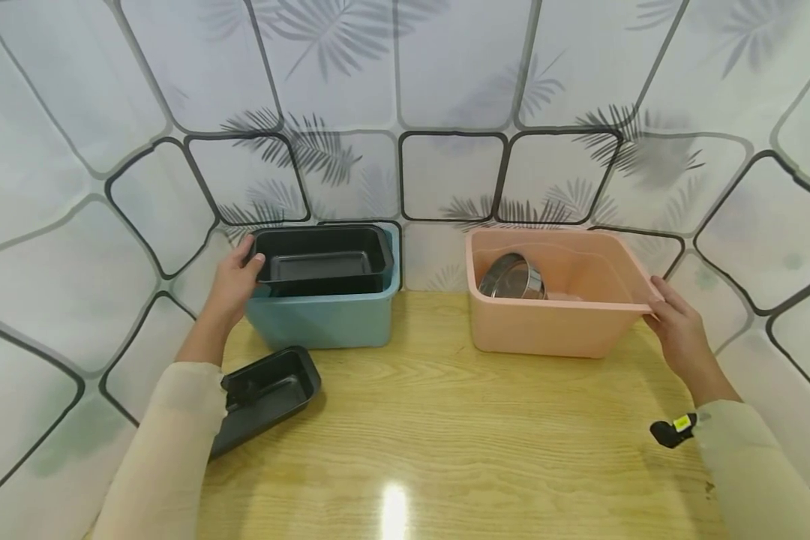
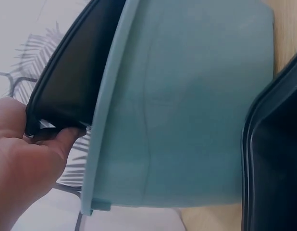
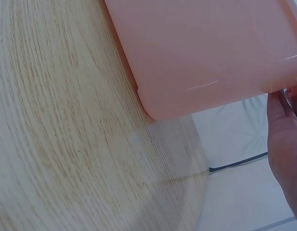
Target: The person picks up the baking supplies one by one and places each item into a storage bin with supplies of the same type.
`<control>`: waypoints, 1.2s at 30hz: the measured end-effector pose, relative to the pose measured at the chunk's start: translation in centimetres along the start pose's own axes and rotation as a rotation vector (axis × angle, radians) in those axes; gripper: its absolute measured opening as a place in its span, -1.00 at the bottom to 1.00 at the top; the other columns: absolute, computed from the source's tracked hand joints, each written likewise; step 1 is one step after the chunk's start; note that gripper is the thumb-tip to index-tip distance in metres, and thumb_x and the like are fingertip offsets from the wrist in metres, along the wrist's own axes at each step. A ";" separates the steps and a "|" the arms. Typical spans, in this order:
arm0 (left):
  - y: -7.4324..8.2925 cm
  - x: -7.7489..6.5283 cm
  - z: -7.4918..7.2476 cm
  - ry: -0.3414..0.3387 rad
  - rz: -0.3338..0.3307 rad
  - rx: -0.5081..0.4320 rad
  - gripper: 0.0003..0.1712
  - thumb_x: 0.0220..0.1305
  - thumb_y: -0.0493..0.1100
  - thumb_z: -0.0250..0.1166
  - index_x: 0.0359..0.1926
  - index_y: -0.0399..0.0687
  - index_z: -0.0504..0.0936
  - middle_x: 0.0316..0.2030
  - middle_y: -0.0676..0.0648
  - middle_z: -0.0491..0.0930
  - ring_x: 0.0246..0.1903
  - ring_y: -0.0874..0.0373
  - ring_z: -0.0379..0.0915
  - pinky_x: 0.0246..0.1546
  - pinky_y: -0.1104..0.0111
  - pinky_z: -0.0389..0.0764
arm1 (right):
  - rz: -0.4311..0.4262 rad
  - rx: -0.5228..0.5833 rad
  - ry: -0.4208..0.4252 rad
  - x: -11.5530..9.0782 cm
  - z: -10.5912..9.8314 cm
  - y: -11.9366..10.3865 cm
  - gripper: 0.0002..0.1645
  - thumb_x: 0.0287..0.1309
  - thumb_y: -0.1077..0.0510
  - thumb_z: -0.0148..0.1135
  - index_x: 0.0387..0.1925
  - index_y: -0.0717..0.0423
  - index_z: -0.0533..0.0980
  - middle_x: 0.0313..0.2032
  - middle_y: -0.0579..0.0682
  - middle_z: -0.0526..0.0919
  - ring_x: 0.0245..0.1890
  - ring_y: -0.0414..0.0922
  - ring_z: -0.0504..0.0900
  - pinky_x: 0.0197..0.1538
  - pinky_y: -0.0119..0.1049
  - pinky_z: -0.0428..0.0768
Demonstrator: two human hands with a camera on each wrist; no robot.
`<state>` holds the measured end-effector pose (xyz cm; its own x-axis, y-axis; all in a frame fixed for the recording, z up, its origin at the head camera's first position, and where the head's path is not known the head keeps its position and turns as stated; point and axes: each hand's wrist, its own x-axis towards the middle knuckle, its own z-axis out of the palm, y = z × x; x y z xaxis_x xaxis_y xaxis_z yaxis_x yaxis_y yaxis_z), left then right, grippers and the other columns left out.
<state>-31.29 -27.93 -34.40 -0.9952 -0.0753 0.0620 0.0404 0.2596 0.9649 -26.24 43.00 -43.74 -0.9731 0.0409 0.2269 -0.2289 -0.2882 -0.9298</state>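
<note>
My left hand [image 1: 232, 281] pinches the left end of a black rectangular baking pan [image 1: 320, 262]. That pan sits in the mouth of a blue-green plastic bin [image 1: 324, 322], its rim above the bin's edge. In the left wrist view, the thumb and fingers close on the end of the pan [image 2: 69, 82], beside the bin wall [image 2: 187, 110]. On the right, my right hand [image 1: 682, 330] holds the right rim of a pink plastic bin [image 1: 540, 330]. Inside that bin a round metal tin [image 1: 513, 277] leans tilted. The right wrist view shows the hand [image 3: 285, 139] at the bin's edge, fingertips partly hidden.
A second black baking pan [image 1: 277, 386] lies on the wooden table [image 1: 445, 420] in front of the blue-green bin, partly behind my left sleeve. A patterned curtain [image 1: 445, 172] stands close behind both bins and along the sides.
</note>
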 end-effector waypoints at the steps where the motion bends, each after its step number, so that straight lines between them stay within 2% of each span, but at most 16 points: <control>1: -0.1 0.2 0.0 0.001 -0.002 0.020 -0.28 0.64 -0.10 -0.12 0.62 0.14 -0.24 0.61 0.00 -0.36 0.58 -0.02 -0.27 0.48 -0.10 0.15 | -0.001 0.000 -0.001 0.0 0.0 0.0 -0.26 0.56 0.27 -0.14 0.59 0.15 -0.18 0.62 -0.18 -0.32 0.04 -0.55 0.58 0.08 -0.71 0.49; 11: -1.2 1.9 0.1 0.016 0.017 0.124 -0.30 0.63 -0.14 -0.12 0.61 -0.07 -0.18 0.60 -0.17 -0.24 0.55 -0.13 -0.14 0.45 -0.09 0.22 | 0.000 0.011 0.010 -0.1 0.1 0.1 -0.27 0.55 0.29 -0.13 0.59 0.12 -0.13 0.62 -0.17 -0.32 0.04 -0.53 0.58 0.08 -0.70 0.50; 17: -1.2 2.7 0.0 -0.021 0.035 0.250 -0.30 0.63 -0.12 -0.11 0.61 -0.15 -0.15 0.60 -0.21 -0.24 0.58 -0.14 -0.38 0.56 -0.04 -0.10 | -0.005 -0.004 0.008 -0.1 0.2 0.0 -0.27 0.56 0.27 -0.13 0.59 0.10 -0.12 0.62 -0.16 -0.32 0.04 -0.55 0.57 0.08 -0.72 0.49; 19: -1.1 2.9 0.1 -0.038 0.033 0.263 -0.30 0.63 -0.13 -0.10 0.60 -0.17 -0.15 0.60 -0.21 -0.23 0.59 -0.14 -0.41 0.57 -0.03 -0.16 | -0.006 -0.002 0.009 -0.1 0.2 0.0 -0.27 0.56 0.27 -0.13 0.59 0.11 -0.13 0.62 -0.16 -0.31 0.04 -0.55 0.57 0.08 -0.71 0.49; 26: -1.2 3.8 0.4 -0.109 0.000 0.308 -0.28 0.65 -0.10 -0.13 0.61 -0.13 -0.23 0.61 -0.17 -0.30 0.59 -0.15 -0.44 0.55 -0.09 -0.09 | -0.002 0.002 0.009 -0.1 0.1 0.0 -0.27 0.56 0.27 -0.12 0.59 0.11 -0.13 0.62 -0.17 -0.31 0.04 -0.56 0.57 0.07 -0.71 0.50; 32: -1.4 4.5 0.7 -0.114 -0.026 0.326 -0.28 0.65 -0.11 -0.13 0.61 -0.11 -0.24 0.61 -0.20 -0.31 0.58 -0.19 -0.39 0.52 -0.11 0.04 | -0.003 -0.006 0.009 -0.1 0.1 0.1 -0.28 0.56 0.25 -0.12 0.59 0.07 -0.09 0.62 -0.17 -0.32 0.05 -0.56 0.56 0.07 -0.71 0.50; 36: -1.4 4.7 0.9 -0.142 -0.041 0.346 -0.28 0.65 -0.09 -0.14 0.61 -0.12 -0.25 0.60 -0.22 -0.33 0.58 -0.20 -0.39 0.53 -0.10 0.00 | -0.001 -0.023 0.012 -0.1 0.1 0.0 -0.28 0.56 0.24 -0.10 0.60 0.07 -0.09 0.62 -0.17 -0.28 0.06 -0.55 0.56 0.06 -0.72 0.50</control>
<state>-36.14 -27.83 -35.64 -0.9988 0.0356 -0.0344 -0.0079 0.5711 0.8208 -26.13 42.93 -43.76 -0.9731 0.0527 0.2244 -0.2303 -0.2662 -0.9360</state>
